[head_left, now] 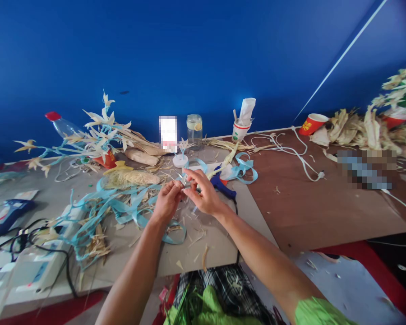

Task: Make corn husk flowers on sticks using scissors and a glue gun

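Note:
My left hand is closed in a pinch above the littered table. A small, thin, partly shiny piece sticks up from its fingertips, too small to name. Close beside it on the right is my right hand, its thumb and forefinger apart around that piece; whether they touch it I cannot tell. Behind my right hand lies a blue glue gun, partly hidden. Light blue ribbon is strewn left of my hands, with more ribbon at the right. A bundle of pale fibre lies behind the left ribbon.
Corn-husk flowers on blue stems stand at the left near a red cup. Another glue gun and a power strip lie nearer. A glass jar, white cables and dried husks line the back.

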`<state>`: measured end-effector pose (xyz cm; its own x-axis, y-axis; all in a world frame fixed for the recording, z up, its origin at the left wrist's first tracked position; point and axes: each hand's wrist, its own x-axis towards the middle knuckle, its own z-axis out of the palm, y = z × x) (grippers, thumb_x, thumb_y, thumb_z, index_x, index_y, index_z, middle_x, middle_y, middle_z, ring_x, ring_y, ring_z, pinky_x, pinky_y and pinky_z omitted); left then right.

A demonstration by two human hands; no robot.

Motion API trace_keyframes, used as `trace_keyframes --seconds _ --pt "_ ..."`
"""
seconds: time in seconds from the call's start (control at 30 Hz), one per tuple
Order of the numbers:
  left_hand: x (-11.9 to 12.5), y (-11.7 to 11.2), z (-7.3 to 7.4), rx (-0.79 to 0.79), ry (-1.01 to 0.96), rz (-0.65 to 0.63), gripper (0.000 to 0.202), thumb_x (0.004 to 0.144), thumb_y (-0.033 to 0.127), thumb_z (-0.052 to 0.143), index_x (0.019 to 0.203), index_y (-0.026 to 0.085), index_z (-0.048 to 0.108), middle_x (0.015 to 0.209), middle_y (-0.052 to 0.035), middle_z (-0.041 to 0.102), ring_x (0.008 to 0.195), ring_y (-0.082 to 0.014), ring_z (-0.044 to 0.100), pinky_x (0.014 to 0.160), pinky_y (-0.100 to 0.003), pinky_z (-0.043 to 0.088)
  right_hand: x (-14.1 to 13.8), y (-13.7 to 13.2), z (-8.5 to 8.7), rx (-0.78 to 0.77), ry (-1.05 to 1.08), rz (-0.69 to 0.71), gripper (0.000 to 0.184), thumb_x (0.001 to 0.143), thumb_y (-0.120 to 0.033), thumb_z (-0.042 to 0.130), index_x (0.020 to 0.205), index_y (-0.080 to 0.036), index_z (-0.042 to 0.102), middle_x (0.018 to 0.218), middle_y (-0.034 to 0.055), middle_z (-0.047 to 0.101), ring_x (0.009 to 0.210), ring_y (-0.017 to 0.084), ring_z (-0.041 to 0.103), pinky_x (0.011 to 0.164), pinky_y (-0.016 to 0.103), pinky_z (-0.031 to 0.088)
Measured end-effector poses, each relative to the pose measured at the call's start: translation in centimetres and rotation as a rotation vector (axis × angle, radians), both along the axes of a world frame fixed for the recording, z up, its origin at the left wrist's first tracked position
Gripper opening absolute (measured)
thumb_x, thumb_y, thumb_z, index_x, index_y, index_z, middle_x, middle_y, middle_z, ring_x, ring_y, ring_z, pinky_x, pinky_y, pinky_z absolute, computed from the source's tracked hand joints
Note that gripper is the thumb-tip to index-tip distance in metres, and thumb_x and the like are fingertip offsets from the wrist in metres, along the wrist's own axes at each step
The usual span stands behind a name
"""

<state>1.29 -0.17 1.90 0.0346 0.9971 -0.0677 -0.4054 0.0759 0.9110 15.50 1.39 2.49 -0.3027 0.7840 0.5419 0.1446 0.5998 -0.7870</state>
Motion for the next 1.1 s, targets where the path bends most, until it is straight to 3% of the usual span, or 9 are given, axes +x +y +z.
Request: trace_keyframes --seconds 0.07,0.2,0.5,0.73,1.1 --pt "0.0 0.0 -0.2 -0.013 0.014 -0.017 0.027 0.069 0.038 0.069 0.072 0.014 0.057 0.064 0.0013 0.051 0.057 -0.0068 0.044 0.054 -0.02 0.037 -0.2 0.0 -0.1 0.085 -0.07 0.04 0.035 0.086 -0.023 0.048 0.121 -0.024 0.052 0.102 0.0073 0.054 0.075 0.013 0.053 0.075 0.029 0.047" --pt "0.1 0.1 -0.6 -0.006 0.014 -0.038 0.027 0.068 0.037 0.071 0.067 0.014 0.057 0.059 0.003 0.048 0.053 -0.0059 0.042 0.054 -0.02 0.036 -0.6 0.2 -0.3 0.094 -0.044 -0.011 0.019 0.088 -0.021 0.045 0.091 -0.021 0.064 0.084 0.0056 0.059 0.082 0.015 0.056 0.076 0.029 0.046" --pt "-0.1 0.3 -1.5 0.055 0.168 0.055 0.025 0.071 0.038 0.068 0.069 0.015 0.059 0.058 0.0028 0.049 0.052 -0.0066 0.042 0.055 -0.021 0.035 -0.5 0.6 -0.9 -0.015 -0.078 -0.228 0.028 0.086 -0.035 0.05 0.063 -0.019 0.048 0.064 0.0006 0.05 0.064 0.013 0.047 0.063 0.024 0.037" --pt "-0.2 0.3 -1.3 0.141 0.379 0.095 0.023 0.072 0.038 0.066 0.07 0.015 0.06 0.056 0.0025 0.05 0.052 -0.0077 0.041 0.052 -0.021 0.033 -0.8 0.7 -0.8 -0.185 -0.069 -0.292 0.037 0.085 -0.041 0.048 0.056 -0.02 0.037 0.054 -0.0033 0.04 0.055 0.01 0.038 0.054 0.023 0.03" --pt "0.2 -0.1 -0.2 0.156 0.573 -0.117 0.029 0.077 0.04 0.058 0.065 0.014 0.053 0.056 0.0038 0.041 0.054 -0.0077 0.034 0.053 -0.022 0.029 -0.7 0.8 -0.6 -0.241 -0.083 -0.277 0.042 0.082 -0.046 0.048 0.054 -0.02 0.033 0.051 -0.0049 0.034 0.052 0.008 0.033 0.051 0.022 0.026"
